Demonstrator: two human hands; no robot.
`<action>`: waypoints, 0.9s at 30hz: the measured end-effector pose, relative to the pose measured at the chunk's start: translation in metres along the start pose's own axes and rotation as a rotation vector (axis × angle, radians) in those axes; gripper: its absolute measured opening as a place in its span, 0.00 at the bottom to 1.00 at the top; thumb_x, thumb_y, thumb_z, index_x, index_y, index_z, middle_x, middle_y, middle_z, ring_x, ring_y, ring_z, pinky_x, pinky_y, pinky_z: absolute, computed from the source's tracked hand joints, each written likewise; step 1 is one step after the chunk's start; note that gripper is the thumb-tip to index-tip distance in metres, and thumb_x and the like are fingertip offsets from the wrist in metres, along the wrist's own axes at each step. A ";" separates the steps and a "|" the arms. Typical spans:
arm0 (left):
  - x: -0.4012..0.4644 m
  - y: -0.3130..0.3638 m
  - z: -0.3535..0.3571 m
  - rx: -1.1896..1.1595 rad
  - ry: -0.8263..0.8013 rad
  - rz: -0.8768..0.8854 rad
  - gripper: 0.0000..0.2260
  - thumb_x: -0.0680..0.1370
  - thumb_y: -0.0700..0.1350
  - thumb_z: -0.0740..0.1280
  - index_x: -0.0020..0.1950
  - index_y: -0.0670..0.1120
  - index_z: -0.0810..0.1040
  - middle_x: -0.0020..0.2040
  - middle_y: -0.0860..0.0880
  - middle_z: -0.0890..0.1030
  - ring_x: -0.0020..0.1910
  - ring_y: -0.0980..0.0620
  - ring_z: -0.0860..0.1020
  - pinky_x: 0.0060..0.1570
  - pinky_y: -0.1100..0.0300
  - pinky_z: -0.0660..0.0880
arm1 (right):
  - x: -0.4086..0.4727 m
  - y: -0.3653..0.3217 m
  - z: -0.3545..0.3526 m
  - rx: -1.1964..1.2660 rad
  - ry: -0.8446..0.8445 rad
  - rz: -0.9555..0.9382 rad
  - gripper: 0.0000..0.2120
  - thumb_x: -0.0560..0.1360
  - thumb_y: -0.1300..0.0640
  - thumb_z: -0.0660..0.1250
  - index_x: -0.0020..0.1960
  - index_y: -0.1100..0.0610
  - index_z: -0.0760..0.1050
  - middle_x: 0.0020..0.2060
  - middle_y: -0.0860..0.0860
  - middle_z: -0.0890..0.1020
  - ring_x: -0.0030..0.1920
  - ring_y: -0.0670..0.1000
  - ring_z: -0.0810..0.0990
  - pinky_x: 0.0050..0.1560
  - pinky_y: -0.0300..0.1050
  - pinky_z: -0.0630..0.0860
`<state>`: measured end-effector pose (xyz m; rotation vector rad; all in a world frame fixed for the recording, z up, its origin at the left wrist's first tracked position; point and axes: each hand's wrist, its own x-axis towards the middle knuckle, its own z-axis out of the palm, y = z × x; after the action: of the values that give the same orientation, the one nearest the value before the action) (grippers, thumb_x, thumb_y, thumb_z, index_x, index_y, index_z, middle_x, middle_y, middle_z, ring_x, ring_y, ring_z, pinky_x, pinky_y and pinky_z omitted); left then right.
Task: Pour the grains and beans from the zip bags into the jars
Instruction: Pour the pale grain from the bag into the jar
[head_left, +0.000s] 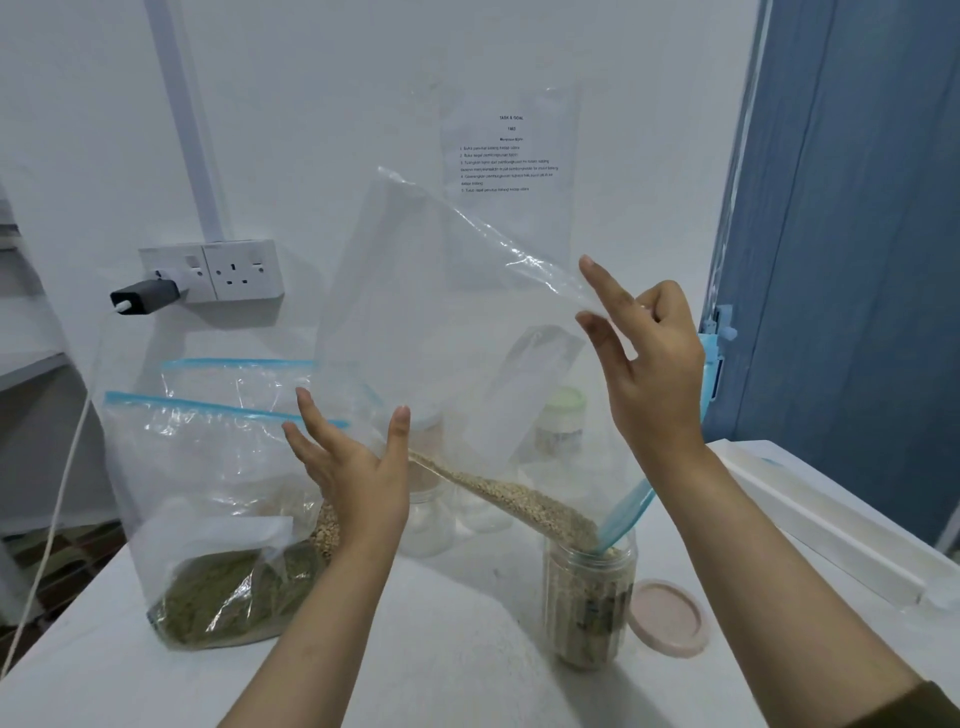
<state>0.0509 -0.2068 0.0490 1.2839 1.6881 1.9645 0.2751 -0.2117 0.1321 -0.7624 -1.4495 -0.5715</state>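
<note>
Over the open jar (589, 597) on the white table (441, 649), a tilted zip bag (452, 312) spills pale grains (519, 501) into it, right hand (652, 364) pinching its upper edge, left hand (358, 467) spread beneath.

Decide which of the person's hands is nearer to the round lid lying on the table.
Right. The right hand is raised above the lid, pinching the tilted bag; the left hand is further off, beyond the open jar.

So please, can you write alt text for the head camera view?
Two bare hands, left hand and right hand, tilt a clear zip bag, pouring beige grains into a clear plastic jar on a white table.
</note>
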 end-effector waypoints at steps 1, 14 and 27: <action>-0.001 0.001 0.000 -0.045 -0.022 -0.028 0.43 0.76 0.56 0.70 0.80 0.58 0.42 0.80 0.43 0.42 0.79 0.45 0.50 0.70 0.50 0.57 | 0.000 0.000 -0.001 0.009 -0.001 0.002 0.20 0.79 0.61 0.69 0.70 0.57 0.73 0.38 0.54 0.64 0.38 0.43 0.59 0.46 0.23 0.63; 0.002 0.008 0.001 -0.266 -0.135 -0.025 0.46 0.75 0.52 0.72 0.78 0.62 0.39 0.68 0.52 0.58 0.61 0.49 0.76 0.56 0.57 0.70 | -0.001 0.000 -0.006 -0.002 -0.037 0.037 0.20 0.80 0.58 0.67 0.71 0.56 0.73 0.39 0.54 0.64 0.38 0.44 0.60 0.45 0.25 0.64; -0.004 0.015 0.001 -0.252 -0.116 0.033 0.44 0.75 0.52 0.72 0.79 0.60 0.43 0.69 0.51 0.58 0.62 0.49 0.74 0.57 0.60 0.69 | -0.005 0.004 -0.013 -0.017 -0.025 0.055 0.20 0.80 0.58 0.67 0.71 0.57 0.73 0.39 0.52 0.63 0.39 0.43 0.60 0.46 0.24 0.63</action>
<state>0.0594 -0.2132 0.0600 1.3099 1.3251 2.0026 0.2862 -0.2192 0.1269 -0.8228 -1.4437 -0.5339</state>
